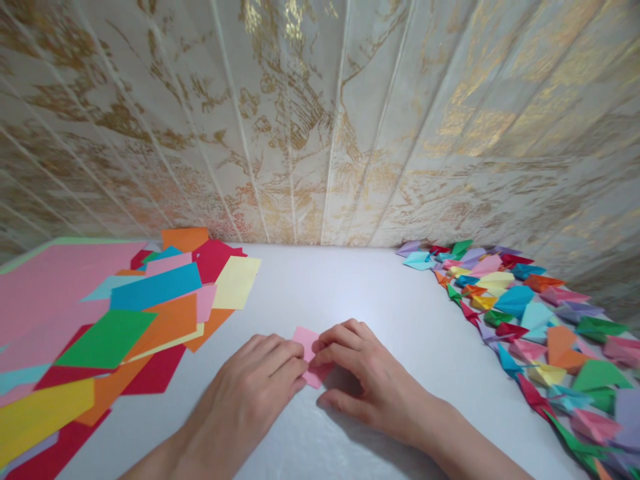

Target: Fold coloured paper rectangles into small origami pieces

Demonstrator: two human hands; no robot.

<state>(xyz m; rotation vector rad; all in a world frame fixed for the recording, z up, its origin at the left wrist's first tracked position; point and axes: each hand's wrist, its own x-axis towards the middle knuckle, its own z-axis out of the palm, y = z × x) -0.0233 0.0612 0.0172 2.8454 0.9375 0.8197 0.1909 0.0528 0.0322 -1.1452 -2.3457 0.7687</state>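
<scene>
A small pink sheet of paper (306,337) lies on the white table between my two hands and is partly hidden by the fingers. My left hand (257,373) rests over its left side, fingers together and bent, with the fingertips pressing on the paper. From the right, my right hand (363,367) bends its fingers down onto the paper's right edge. The right thumb stays lower, apart from the fingers, close to the table. A fold in the paper seems to show near the right fingertips, but fingers cover most of it.
Loose coloured paper sheets (155,287) overlap on the left, beside a large pink sheet (60,287). Many small folded paper pieces (515,300) spread along the right. A white and gold patterned curtain (300,133) hangs at the far edge of the white table (320,280).
</scene>
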